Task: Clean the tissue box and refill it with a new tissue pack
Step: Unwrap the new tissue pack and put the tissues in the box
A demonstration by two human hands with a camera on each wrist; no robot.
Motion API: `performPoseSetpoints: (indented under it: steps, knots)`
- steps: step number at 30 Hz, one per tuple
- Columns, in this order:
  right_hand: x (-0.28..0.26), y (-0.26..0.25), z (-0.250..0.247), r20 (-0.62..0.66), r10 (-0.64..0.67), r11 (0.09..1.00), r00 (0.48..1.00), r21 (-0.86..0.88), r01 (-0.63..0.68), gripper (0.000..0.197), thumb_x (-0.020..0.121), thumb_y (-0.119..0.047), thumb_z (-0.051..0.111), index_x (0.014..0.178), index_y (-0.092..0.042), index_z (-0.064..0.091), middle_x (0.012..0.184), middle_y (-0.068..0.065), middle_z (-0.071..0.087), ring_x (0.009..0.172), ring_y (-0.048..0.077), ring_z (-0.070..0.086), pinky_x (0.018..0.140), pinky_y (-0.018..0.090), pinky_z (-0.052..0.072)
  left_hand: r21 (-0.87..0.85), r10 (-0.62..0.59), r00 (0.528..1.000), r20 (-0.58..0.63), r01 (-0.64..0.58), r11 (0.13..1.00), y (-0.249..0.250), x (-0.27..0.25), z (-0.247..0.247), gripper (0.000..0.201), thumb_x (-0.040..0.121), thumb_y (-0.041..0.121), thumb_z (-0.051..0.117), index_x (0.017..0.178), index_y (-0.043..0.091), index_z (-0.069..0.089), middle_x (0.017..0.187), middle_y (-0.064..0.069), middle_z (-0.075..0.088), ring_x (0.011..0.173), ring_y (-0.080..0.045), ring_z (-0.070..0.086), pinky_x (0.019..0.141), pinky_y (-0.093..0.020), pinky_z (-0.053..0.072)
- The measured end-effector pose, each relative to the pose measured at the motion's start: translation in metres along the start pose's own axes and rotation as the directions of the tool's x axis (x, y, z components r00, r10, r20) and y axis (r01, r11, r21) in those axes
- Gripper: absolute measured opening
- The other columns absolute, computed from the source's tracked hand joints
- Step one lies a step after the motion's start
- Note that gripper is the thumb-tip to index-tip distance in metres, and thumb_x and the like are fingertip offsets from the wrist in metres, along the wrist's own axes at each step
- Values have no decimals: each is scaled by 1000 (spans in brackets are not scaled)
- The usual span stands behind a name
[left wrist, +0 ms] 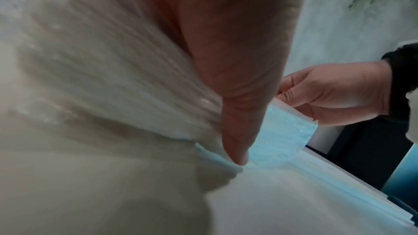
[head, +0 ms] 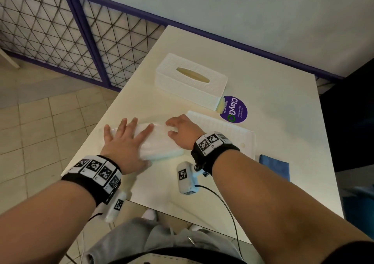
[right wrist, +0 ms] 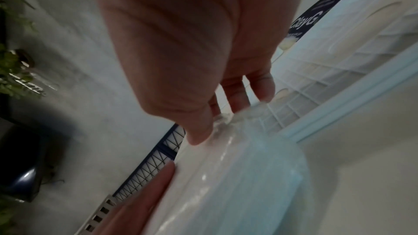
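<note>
A new tissue pack (head: 162,144) in clear plastic wrap lies on the white table (head: 273,106) near its front left. My left hand (head: 129,130) lies flat on the pack with fingers spread, pressing it down. My right hand (head: 176,125) curls at the pack's right end. In the right wrist view its thumb and fingers (right wrist: 201,135) pinch the crinkled wrapper of the pack (right wrist: 248,176). The white textured tissue box (head: 190,79) stands behind, its slot facing up. Its flat ribbed base panel (head: 228,128) lies apart, right of my right hand.
A folded blue cloth (head: 275,166) sits at the table's right front. A round purple sticker (head: 234,110) is on the tabletop beside the box. A mesh fence (head: 60,31) and tiled floor lie beyond the left edge. A dark unit stands to the right.
</note>
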State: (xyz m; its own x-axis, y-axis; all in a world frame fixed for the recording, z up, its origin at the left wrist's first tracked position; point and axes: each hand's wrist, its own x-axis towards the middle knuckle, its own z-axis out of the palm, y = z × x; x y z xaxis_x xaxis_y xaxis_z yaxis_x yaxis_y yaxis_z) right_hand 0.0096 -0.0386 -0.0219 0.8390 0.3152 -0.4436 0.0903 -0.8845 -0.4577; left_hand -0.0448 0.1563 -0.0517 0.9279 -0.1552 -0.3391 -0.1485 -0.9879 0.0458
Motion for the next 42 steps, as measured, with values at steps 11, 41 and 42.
performPoseSetpoints:
  steps: [11,41,42]
  knots:
    - [-5,17,-10,57,192,981,980,24,-193,53,96,-46,39,68,-7,62,71,4,62,71,21,58,70,30,42,-30,13,999,-47,-14,999,-6,-2,6,112,64,77,52,141,49,-23,159,-1,-16,146,-26,-18,111,-64,-9]
    - [-3,-32,-20,52,191,981,980,-22,-190,48,76,-35,74,112,-11,53,105,3,57,95,20,57,75,29,45,-69,18,972,-236,-36,997,-7,-17,24,109,67,75,54,145,44,-14,159,-4,-3,146,-28,-8,110,-66,-2]
    - [-5,-31,-22,99,245,968,964,23,-248,45,77,-38,73,107,-9,56,98,2,59,86,18,58,68,27,43,-81,16,971,-238,-36,996,-7,-17,24,109,67,74,55,146,43,-13,160,-4,-2,146,-28,-8,110,-66,-2]
